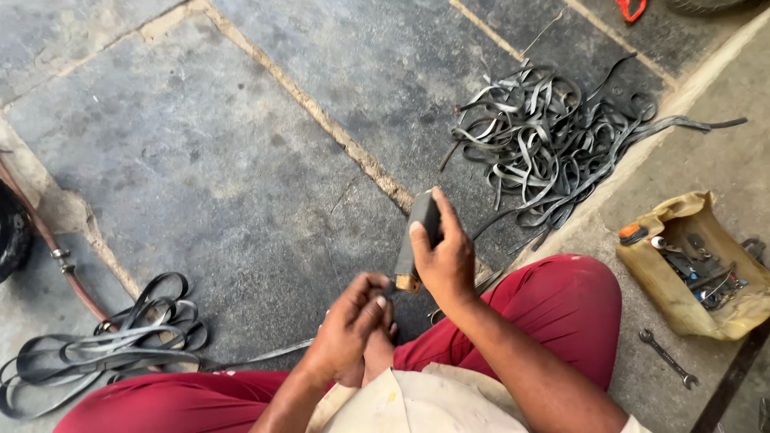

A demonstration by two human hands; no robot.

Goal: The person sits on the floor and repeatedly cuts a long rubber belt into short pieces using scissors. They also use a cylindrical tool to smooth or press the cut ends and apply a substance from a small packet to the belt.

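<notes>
Fig. Head view, seated person in red trousers (561, 313) on a stone-slab floor (208, 160).

Right hand (445, 261): closed w/ fingers wrapped round a dark grey rubber strip (419, 232), folded flat and held upright just above the knees. Thumb lies along the strip's left edge. A small brass-coloured valve stem (407, 282) sticks out at the strip's lower end, just below the right palm.

Left hand (353, 317): closed, thumb and forefinger pinched together right beside the valve stem, approx. touching it; whether sth. small sits between the fingertips cannot be told.

Surroundings: a thin rubber band (265, 353) runs from under the left wrist out to the left, towards a loose bundle of black rubber loops (120, 341) on the floor near the left knee. A larger heap of cut rubber strips (545, 136) lies ahead and to the right, well apart from the hands. A reddish hose w/ a metal coupling (56, 256) crosses the left edge, beside part of a black tyre (12, 236).

Right side, on the raised concrete step (706, 160): an open tan cloth tool pouch (682, 265) holding assorted metal tools, incl. one w/ an orange handle (632, 233); a steel spanner (667, 358) lies just below the pouch, apart from it.
</notes>
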